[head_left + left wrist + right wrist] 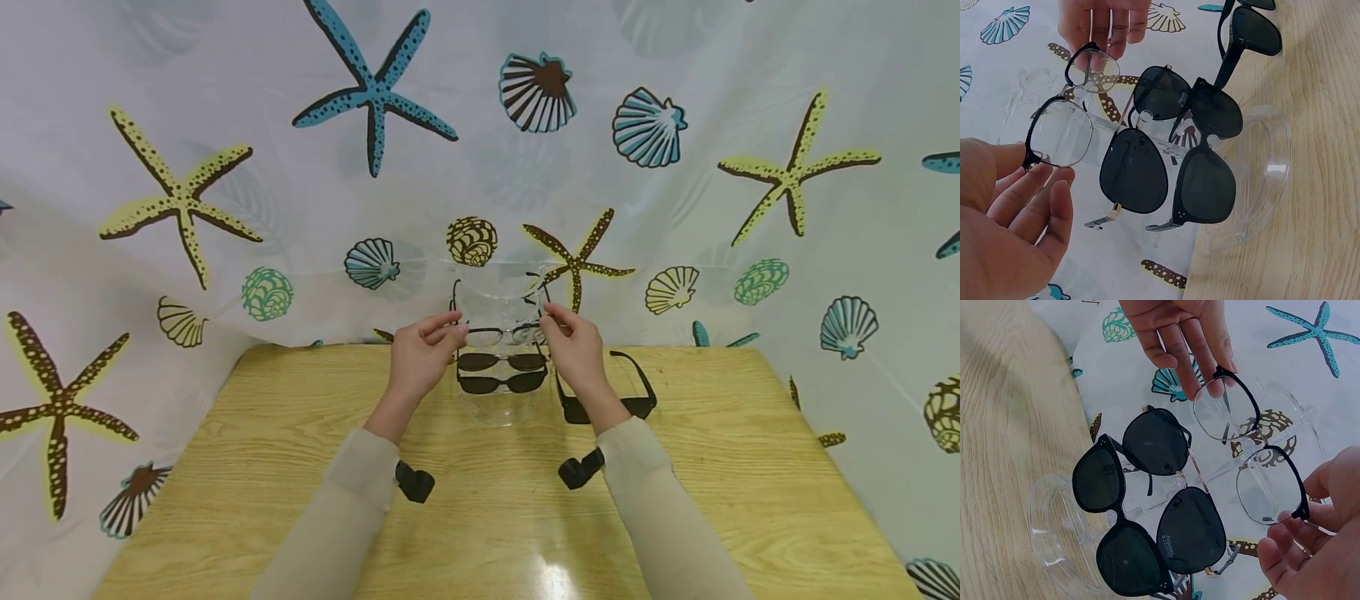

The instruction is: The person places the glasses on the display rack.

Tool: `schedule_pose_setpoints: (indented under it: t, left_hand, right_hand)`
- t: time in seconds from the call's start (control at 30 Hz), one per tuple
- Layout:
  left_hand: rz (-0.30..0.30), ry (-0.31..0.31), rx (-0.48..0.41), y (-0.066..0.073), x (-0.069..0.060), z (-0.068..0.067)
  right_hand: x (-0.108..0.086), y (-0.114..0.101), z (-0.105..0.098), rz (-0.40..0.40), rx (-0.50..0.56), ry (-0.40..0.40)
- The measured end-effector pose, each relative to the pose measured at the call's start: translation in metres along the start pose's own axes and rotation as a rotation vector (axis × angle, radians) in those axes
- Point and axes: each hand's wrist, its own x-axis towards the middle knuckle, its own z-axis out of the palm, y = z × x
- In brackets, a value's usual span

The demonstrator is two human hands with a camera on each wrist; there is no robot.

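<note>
Clear-lens glasses with dark upper rims (486,337) are at the upper part of a clear stand (1279,169). My left hand (423,354) pinches their left end between thumb and fingers, seen close in the left wrist view. My right hand (576,348) pinches the right end, as the right wrist view shows at the hinge of the glasses (1302,509). Below them on the stand hang aviator-shaped sunglasses (1134,172), and under those, black-framed sunglasses (1209,184). Both lower pairs are untouched by my hands.
Another pair of black sunglasses (640,407) lies on the wooden table (480,500), right of the stand and partly behind my right wrist. A white cloth (480,167) with starfish and shells hangs behind the table and along its sides.
</note>
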Motion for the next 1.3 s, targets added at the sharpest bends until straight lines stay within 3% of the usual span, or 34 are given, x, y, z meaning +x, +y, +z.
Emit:
schedule_pose_setpoints:
  t: [0.73, 1.3]
  left_hand:
    - [-0.007, 0.013, 0.011, -0.0036, 0.0019, 0.0019]
    - [0.011, 0.032, 0.012, -0.0052, 0.0011, 0.0030]
  right_hand:
    - [0.0026, 0.0033, 0.0018, 0.040, 0.004, -0.032]
    - [0.0032, 0.0058, -0.0010, 0.015, -0.020, -0.027]
